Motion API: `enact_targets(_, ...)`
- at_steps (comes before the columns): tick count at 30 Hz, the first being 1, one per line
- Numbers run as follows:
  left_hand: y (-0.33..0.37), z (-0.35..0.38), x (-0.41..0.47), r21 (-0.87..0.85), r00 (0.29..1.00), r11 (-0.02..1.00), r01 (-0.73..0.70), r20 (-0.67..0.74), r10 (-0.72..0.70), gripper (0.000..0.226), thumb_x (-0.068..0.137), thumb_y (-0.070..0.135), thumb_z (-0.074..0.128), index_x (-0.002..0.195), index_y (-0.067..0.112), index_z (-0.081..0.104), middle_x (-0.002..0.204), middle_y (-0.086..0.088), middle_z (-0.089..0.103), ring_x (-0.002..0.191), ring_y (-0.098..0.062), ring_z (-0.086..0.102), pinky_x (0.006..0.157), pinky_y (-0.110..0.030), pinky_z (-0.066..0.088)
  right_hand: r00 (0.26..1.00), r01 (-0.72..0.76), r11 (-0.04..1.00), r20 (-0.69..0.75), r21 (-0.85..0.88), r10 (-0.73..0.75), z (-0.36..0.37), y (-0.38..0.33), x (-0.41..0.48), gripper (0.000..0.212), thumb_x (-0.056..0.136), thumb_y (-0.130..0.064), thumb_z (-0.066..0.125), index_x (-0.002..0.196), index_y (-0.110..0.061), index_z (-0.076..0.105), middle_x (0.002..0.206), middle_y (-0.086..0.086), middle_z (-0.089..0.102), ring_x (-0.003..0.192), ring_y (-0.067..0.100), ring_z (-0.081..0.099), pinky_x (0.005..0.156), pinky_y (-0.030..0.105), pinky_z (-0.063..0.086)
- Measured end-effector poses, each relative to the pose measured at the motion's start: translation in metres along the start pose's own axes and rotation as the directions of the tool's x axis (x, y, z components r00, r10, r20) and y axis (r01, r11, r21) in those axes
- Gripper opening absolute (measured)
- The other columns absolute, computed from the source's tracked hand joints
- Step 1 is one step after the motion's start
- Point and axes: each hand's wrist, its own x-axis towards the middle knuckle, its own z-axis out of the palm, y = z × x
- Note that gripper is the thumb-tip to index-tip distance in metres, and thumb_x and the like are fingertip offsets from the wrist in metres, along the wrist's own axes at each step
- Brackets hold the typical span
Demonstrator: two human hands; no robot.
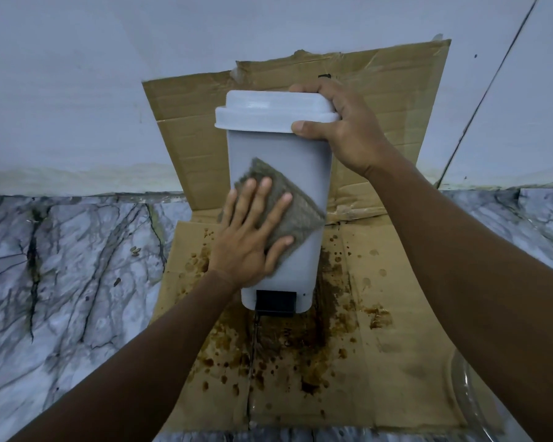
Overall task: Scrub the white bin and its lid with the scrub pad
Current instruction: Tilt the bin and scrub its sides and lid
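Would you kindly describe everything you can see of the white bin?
The white bin is a tall, smooth plastic pedal bin, wider towards the top, with its white lid closed and a black pedal at the base. It stands on stained cardboard near the wall. The right hand grips the lid's edge, and the left hand presses a grey-green scrub pad flat against its front.

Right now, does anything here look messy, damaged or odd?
Yes. The cardboard under the white bin is splattered with brown stains, thickest beside and in front of the bin's base, as if something spilled. Its flap leaning on the wall has a torn, ragged top edge. The bin's lid is on.
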Motion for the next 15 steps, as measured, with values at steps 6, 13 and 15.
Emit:
enact_targets(6, 0.013, 0.008, -0.009, -0.349, 0.932, 0.88, 0.321, -0.046, -0.358, 0.076, 0.104, 0.043, 0.046, 0.162, 0.025, 0.001, 0.167, -0.016, -0.004, 0.155, -0.04, 0.0, 0.124, -0.052, 0.02, 1.0, 0.001, 1.0, 0.007, -0.016, -0.001, -0.001, 0.005, -0.001, 0.048, 0.073, -0.033, 0.075, 0.119, -0.025, 0.064, 0.129, 0.003, 0.059, 0.108, 0.012, 0.059, 0.081, 0.019, 0.051)
enact_targets(13, 0.012, 0.016, -0.064, -0.51, 0.886, 0.726, 0.461, 0.214, -0.412, 0.078, 0.105, 0.049, 0.036, 0.161, 0.019, -0.008, 0.166, -0.019, -0.002, 0.156, -0.009, -0.005, 0.121, -0.013, 0.007, 1.0, -0.006, 1.0, -0.007, -0.013, 0.005, -0.001, 0.007, -0.001, 0.051, 0.073, -0.031, 0.074, 0.122, -0.019, 0.065, 0.125, 0.006, 0.06, 0.1, 0.004, 0.06, 0.076, 0.016, 0.049)
enact_targets(15, 0.016, 0.02, -0.081, -0.48, 0.812, 0.655, 0.583, 0.351, -0.466, 0.081, 0.102, 0.06, 0.03, 0.158, 0.005, 0.009, 0.163, -0.021, 0.021, 0.15, -0.02, 0.023, 0.119, -0.021, 0.023, 1.0, -0.002, 1.0, -0.007, -0.017, 0.001, -0.001, 0.007, -0.002, 0.051, 0.072, -0.033, 0.074, 0.12, -0.02, 0.066, 0.125, 0.006, 0.061, 0.101, 0.006, 0.06, 0.078, 0.017, 0.05)
